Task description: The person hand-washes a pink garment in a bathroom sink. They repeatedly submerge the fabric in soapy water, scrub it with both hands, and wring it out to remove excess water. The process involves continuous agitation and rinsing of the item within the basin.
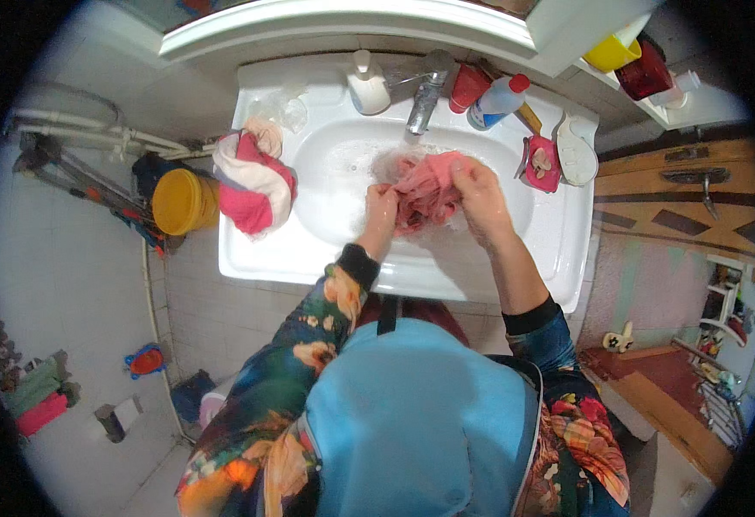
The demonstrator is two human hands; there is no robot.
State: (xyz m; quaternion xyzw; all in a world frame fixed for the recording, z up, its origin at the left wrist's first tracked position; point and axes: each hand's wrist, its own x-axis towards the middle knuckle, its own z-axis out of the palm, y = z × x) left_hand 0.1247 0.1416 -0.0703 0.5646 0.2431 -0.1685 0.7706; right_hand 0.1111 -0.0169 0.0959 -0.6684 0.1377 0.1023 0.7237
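Wet pink cloth [430,187] is bunched in the basin of a white ceramic washbasin [410,274], just below the chrome faucet [425,103]. My left hand [379,210] pinches the cloth's left edge. At its upper right, my right hand [481,194] grips a raised fold between thumb and fingers. Both hands are over the middle of the basin. The lower part of the cloth is crumpled, and the basin floor beneath it is hidden. Drops show around the cloth, though whether the faucet runs is hard to make out.
A pink and white cloth [255,181] lies on the left ledge. Along the back stand a soap dispenser [369,84], a red cup [468,87] and a plastic bottle [499,100]. A pink soap dish [541,161] and a white brush [576,152] rest at right. A yellow bucket [180,201] sits left.
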